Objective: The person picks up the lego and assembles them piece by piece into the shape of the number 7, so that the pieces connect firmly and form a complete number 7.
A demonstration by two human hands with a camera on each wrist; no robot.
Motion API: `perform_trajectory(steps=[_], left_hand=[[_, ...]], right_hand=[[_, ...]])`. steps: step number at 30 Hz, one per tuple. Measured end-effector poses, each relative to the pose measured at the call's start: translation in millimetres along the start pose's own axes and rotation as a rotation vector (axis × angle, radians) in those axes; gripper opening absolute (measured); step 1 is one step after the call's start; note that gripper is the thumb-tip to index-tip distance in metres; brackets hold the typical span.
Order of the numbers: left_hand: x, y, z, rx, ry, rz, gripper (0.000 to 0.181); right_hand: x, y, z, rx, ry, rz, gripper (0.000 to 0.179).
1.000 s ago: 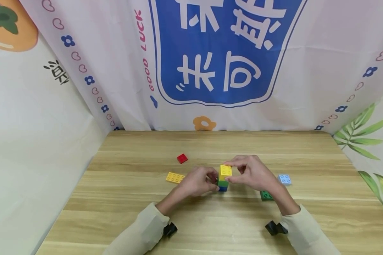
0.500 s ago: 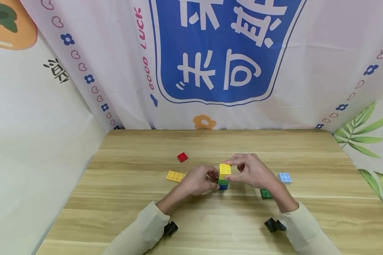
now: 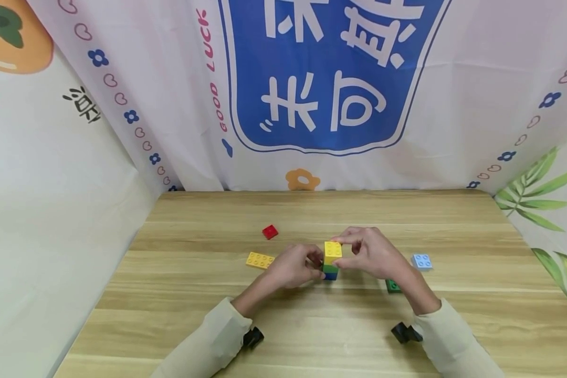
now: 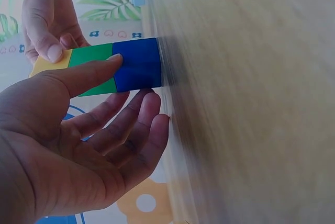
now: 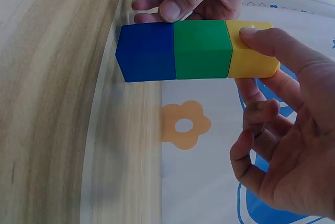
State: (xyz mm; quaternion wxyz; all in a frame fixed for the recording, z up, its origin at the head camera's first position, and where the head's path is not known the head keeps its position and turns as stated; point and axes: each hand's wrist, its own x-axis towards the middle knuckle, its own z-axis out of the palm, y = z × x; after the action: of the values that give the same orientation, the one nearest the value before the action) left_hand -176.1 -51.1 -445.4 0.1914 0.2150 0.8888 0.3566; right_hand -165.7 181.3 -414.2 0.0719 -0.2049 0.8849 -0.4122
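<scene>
Three toy building bricks stand stacked upright on the table: a blue brick (image 5: 146, 52) at the bottom, a green brick (image 5: 203, 49) in the middle and a yellow brick (image 3: 333, 253) with studs on top. My left hand (image 3: 290, 266) pinches the lower part of the stack, its thumb tip at the seam between blue and green in the left wrist view. With thumb and index finger, my right hand (image 3: 373, 254) grips the yellow brick from the right; its other fingers curl loosely below. Each brick sits flush on the one beneath it.
Left of the stack lie a flat yellow-orange brick (image 3: 260, 260), partly behind my left hand, and a small red brick (image 3: 270, 232). On the right are a light blue brick (image 3: 422, 262) and a dark green brick (image 3: 393, 286), partly covered by my right forearm. A printed cloth (image 3: 189, 131) hangs behind the table.
</scene>
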Motion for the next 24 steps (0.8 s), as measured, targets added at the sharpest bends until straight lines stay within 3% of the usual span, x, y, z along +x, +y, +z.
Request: perform_trajectory(steps=[12,24], left_hand=[[-1.4,0.4,-0.9,0.005,-0.003,-0.007,0.028],[-2.1,0.7,-0.7,0.004,-0.005,-0.018,0.029]], right_hand=[[0.0,-2.8,1.1,-0.053,0.015,0.015,0.048],[1.1,1.0,1.1,-0.022,-0.004,0.034,0.049]])
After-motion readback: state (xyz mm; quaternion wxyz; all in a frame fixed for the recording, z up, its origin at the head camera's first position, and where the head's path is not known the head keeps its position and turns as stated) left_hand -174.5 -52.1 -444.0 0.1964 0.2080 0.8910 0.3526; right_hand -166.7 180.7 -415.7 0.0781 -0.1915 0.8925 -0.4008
